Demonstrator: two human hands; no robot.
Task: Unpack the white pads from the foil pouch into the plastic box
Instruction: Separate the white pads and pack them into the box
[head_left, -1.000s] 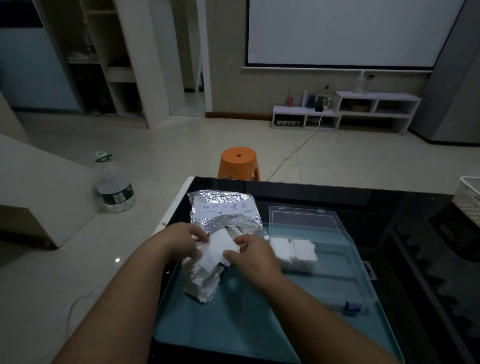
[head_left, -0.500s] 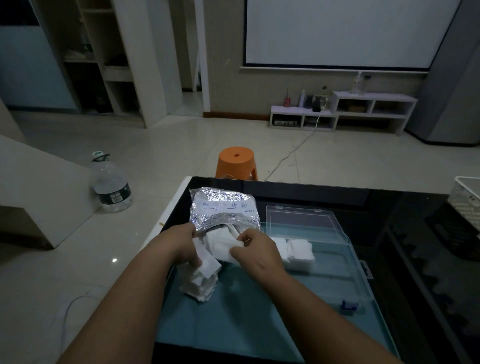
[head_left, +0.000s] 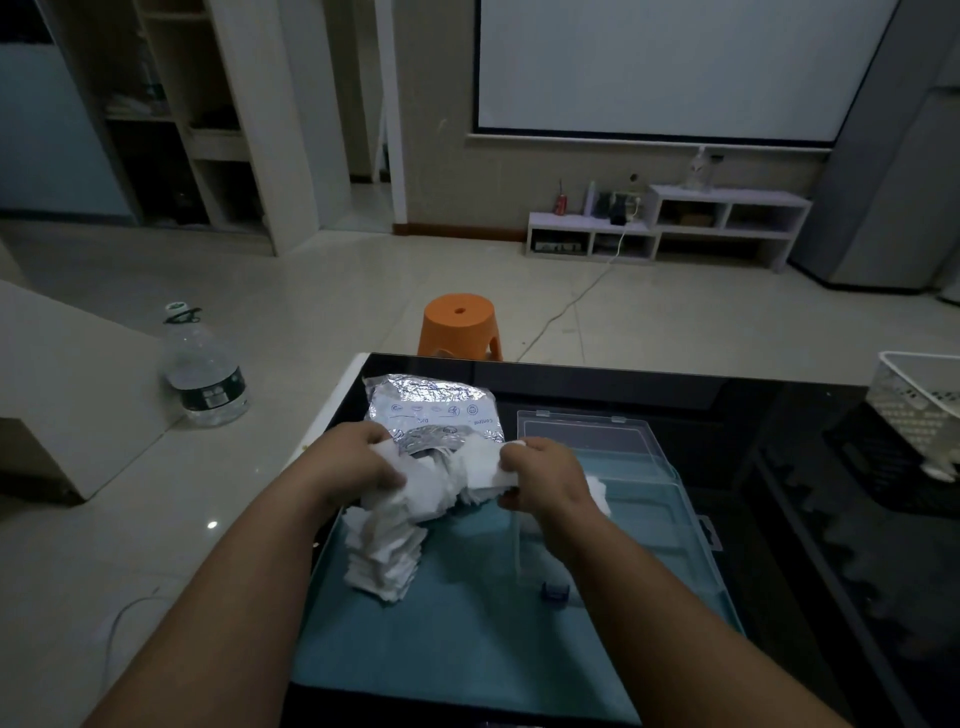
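On the table (head_left: 675, 395), white pads (head_left: 447, 483) are gripped between the curled left hand (head_left: 353, 462) and right hand (head_left: 545, 478), the foil pouch (head_left: 431, 405) just beyond them. Soft and light, they seem best pinched as a stack.

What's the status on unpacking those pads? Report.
Left hand grips pads; right hand pinches pads at foil pouch mouth. Plastic box open beside. Nothing in the way.

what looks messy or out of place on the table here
A slumped stack of white pads lies fanned out on the teal mat, left of the plastic box rather than inside it. The left hand and right hand grip a crumpled bunch at the foil pouch mouth.
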